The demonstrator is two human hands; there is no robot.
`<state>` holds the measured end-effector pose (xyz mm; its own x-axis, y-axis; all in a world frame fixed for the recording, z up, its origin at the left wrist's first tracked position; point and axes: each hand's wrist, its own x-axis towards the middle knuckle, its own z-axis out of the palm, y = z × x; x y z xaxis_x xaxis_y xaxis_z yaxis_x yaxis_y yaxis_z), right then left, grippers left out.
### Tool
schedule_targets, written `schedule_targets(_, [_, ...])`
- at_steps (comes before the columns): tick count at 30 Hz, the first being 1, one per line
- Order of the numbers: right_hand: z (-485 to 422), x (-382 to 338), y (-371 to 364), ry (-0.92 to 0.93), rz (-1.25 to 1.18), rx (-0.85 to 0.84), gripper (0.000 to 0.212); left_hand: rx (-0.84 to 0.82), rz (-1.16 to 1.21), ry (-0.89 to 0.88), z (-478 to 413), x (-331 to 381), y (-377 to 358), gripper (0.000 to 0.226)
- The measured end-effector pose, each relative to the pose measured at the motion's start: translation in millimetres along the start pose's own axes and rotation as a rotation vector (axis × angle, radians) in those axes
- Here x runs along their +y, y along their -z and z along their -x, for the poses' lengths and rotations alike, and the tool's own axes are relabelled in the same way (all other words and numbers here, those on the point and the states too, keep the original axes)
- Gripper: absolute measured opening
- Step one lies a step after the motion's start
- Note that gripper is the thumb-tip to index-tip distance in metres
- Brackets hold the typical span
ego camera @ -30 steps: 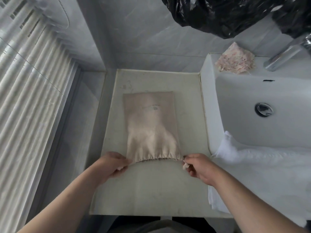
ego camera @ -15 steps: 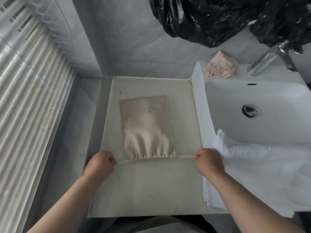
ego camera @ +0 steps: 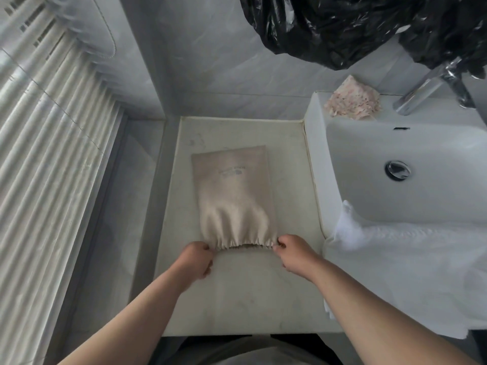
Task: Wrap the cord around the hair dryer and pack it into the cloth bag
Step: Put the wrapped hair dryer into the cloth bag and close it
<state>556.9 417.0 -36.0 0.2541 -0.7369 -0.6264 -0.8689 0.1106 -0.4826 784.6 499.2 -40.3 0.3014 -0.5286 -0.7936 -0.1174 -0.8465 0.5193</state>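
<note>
A beige cloth bag [ego camera: 234, 191] lies flat on the pale counter [ego camera: 242, 293], bulging in its near half, its gathered mouth facing me. My left hand [ego camera: 196, 259] pinches the left corner of the gathered mouth with curled fingers. At the right corner my right hand [ego camera: 292, 252] pinches the mouth the same way. The opening is puckered and partly open between them. No hair dryer or cord shows; whatever fills the bag is hidden by the cloth.
A white sink [ego camera: 411, 167] adjoins the counter on the right, with a chrome tap [ego camera: 427, 88] and a pinkish crumpled cloth [ego camera: 353, 101] on its rim. A white towel [ego camera: 411, 264] drapes the sink's front. Black plastic [ego camera: 363, 25] hangs above. Blinds [ego camera: 44, 159] stand left.
Half a second ago my hands were spread apart with the drawstrings stretched tight and the mouth cinched. Now both hands are back at the bag's corners and the mouth is wider.
</note>
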Motion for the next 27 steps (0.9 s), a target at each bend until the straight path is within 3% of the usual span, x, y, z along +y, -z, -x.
schedule_targets(3, [3,9,12,0.057,-0.001,0.055,0.046,0.078,-0.157,-0.136,-3,-3,13,0.033])
schedule_targets(8, [11,21,37,0.096,-0.004,0.209,0.041,0.142,-0.293,-0.324,-1,31,36,0.029])
schedule_targets(14, [20,44,50,-0.007,0.035,0.378,0.035,0.344,-0.481,-0.261,-10,37,53,0.026])
schedule_targets(18, [22,53,41,-0.058,0.013,0.376,0.041,0.269,-0.658,-0.254,-10,31,38,0.018])
schedule_targets(20, [23,51,38,-0.061,-0.01,0.33,0.027,0.256,-0.708,-0.327,-10,37,34,0.019])
schedule_targets(21, [24,48,37,-0.061,-0.037,0.32,0.016,0.254,-0.695,-0.382,-11,41,32,0.03])
schedule_targets(23, [27,38,31,-0.055,-0.079,0.341,0.027,0.197,-0.65,-0.489,-12,53,23,0.056])
schedule_targets(27, [34,15,16,-0.004,-0.092,0.358,0.038,0.031,-0.654,-0.58,-10,73,-6,0.067])
